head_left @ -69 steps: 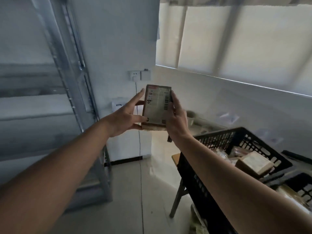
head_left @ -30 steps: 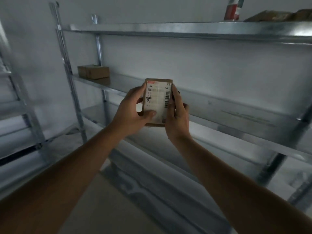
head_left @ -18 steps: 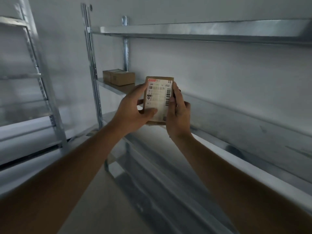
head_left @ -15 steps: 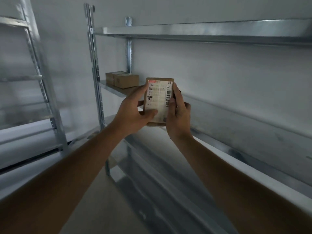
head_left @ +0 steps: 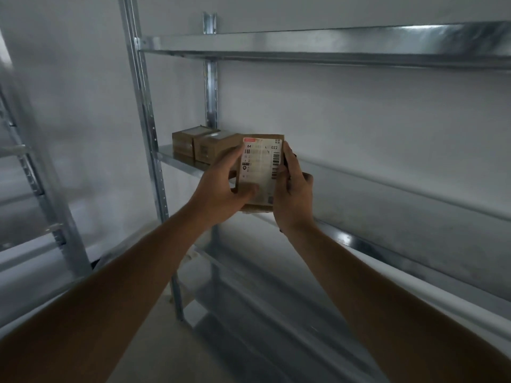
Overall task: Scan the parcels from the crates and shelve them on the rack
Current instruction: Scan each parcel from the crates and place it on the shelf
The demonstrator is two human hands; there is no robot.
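A small brown cardboard parcel (head_left: 261,164) with a white shipping label and barcodes faces me, held upright in front of the metal rack (head_left: 345,48). My left hand (head_left: 221,189) grips its left side with the thumb across the label. My right hand (head_left: 293,189) grips its right edge. The parcel hovers just over the front edge of the rack's middle shelf (head_left: 177,158), to the right of two cardboard boxes (head_left: 204,143) that stand at the shelf's left end.
The rack's front upright (head_left: 143,114) runs down left of the hands. An upper shelf spans the top and lower shelves (head_left: 249,313) lie below. Another metal rack (head_left: 36,183) stands at the far left. White wall is behind.
The view swung from the black crates to the rack and then closer toward its left end. Both hands have kept hold of the parcel, which is now nearer the two boxes.
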